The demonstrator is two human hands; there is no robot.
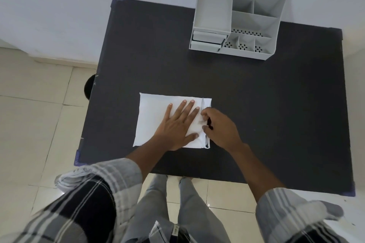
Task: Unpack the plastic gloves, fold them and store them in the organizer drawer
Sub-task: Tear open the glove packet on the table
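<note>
Glove packet (154, 116) pinned under flat left hand (177, 126), right hand (219, 126) pinching its edge.

Our left hand (176, 126) lies flat, fingers spread; our right hand (219, 126) curls, thumb and fingers pinched.

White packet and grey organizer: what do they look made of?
White packet: probably thin plastic film or coated paper, matte; it lies flat with soft creases and a folded flap at the edge where the right hand pinches it. Cannot tell which. Grey organizer: looks like rigid moulded plastic, matte; thin straight walls, perforated compartment floors.
</note>
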